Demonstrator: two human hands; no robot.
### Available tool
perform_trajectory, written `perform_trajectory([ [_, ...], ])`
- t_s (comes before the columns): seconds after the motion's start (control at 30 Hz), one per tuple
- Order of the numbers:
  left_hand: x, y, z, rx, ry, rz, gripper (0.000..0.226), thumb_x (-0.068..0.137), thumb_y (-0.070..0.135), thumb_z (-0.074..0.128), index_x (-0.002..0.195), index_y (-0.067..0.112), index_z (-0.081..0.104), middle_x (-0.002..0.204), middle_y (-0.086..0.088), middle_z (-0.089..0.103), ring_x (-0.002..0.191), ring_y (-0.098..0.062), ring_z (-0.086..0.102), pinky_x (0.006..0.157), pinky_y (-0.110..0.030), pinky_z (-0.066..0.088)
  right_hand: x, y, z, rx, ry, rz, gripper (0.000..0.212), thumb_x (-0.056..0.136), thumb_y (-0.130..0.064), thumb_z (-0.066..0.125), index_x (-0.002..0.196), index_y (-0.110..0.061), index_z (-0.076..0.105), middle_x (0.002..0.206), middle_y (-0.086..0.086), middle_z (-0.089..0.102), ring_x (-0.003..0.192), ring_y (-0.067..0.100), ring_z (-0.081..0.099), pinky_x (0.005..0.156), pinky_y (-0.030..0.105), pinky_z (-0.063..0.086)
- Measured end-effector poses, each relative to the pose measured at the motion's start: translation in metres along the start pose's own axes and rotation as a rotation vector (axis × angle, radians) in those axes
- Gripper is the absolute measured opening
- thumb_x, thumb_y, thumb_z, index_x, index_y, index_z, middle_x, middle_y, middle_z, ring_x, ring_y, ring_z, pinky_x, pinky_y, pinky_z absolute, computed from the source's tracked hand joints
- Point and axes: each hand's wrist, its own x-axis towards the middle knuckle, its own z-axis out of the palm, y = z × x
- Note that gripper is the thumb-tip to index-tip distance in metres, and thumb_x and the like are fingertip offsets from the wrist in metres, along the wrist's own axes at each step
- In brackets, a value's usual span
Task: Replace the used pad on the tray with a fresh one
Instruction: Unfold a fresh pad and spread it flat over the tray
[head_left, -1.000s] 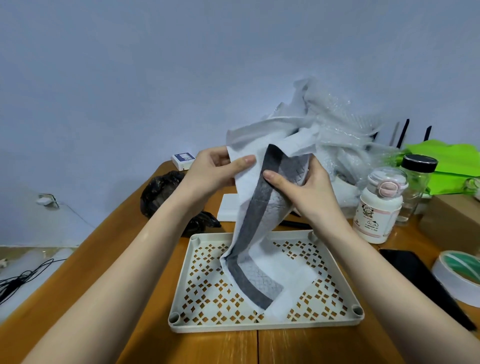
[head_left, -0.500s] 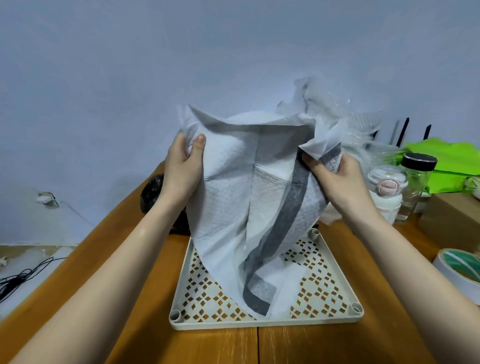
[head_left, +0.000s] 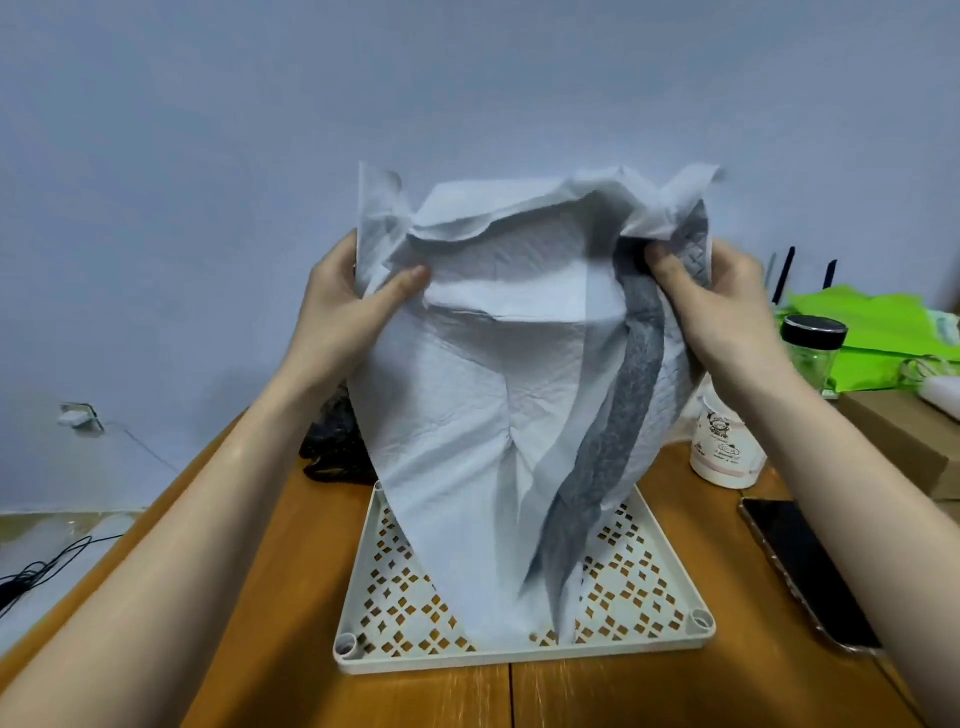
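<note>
Pad (head_left: 467, 405) hangs in the air over the tray (head_left: 670, 582), half unfolded and held up by its two top corners, its lower tip drooping down to touch the tray's perforated floor near the front rim. The left hand (head_left: 348, 306) pinches the upper left corner, thumb in front and fingers behind, and the right hand (head_left: 722, 306) pinches the upper right corner the same way, beside a grey band that runs down the pad's right side. The pad's width spans from hand to hand, level with the tray's width, while its length falls almost straight down, so laying it flat means lowering both corners away toward the tray's far edge. Both hands look equally near that edge. The pad seems still partly creased in the middle, though the folds are hard to read. The tray sits on the wooden worktop (head_left: 291, 649).
</note>
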Motion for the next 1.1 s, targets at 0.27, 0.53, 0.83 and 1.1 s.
perform_trajectory([
  [0.27,0.022,0.064,-0.01,-0.088,0.077,0.117,0.026,0.089,0.01,0.062,0.115,0.007,0.058,0.1,0.008,0.067,0.087,0.002,0.066,0.075,-0.017,0.051,0.023,-0.057,-0.021,0.051,-0.017,-0.08,0.017,0.09,-0.029,0.059,0.075,-0.02,0.061,0.061,-0.017,0.068,0.064,-0.001,0.06,0.062,0.02,0.048],
  [0.53,0.032,0.087,-0.019,-0.081,-0.04,0.002,0.009,0.087,0.013,0.066,0.093,0.019,0.066,0.074,0.014,0.072,0.068,0.004,0.066,0.061,-0.015,0.051,0.029,-0.082,-0.03,0.062,-0.108,0.024,0.02,0.091,-0.019,0.056,0.072,-0.016,0.061,0.053,-0.016,0.066,0.053,-0.002,0.061,0.053,0.016,0.049],
  [0.83,-0.016,-0.065,0.015,0.348,-0.071,-0.358,0.068,0.075,0.031,0.078,0.127,0.01,0.038,0.123,-0.004,0.056,0.111,-0.024,0.054,0.079,-0.03,0.041,-0.021,0.053,0.014,-0.184,-0.156,0.327,0.019,0.092,-0.025,0.056,0.088,-0.01,0.066,0.087,0.009,0.069,0.086,0.026,0.065,0.077,0.036,0.049],
  [1.1,-0.053,-0.113,0.054,0.65,-0.149,-0.276,0.07,0.084,0.026,0.065,0.142,0.007,0.031,0.146,-0.017,0.021,0.134,-0.035,0.029,0.111,-0.042,0.029,-0.054,0.123,0.03,-0.13,-0.208,0.5,0.031,0.09,-0.019,0.058,0.12,-0.009,0.054,0.108,0.005,0.062,0.094,0.017,0.06,0.074,0.023,0.047],
])
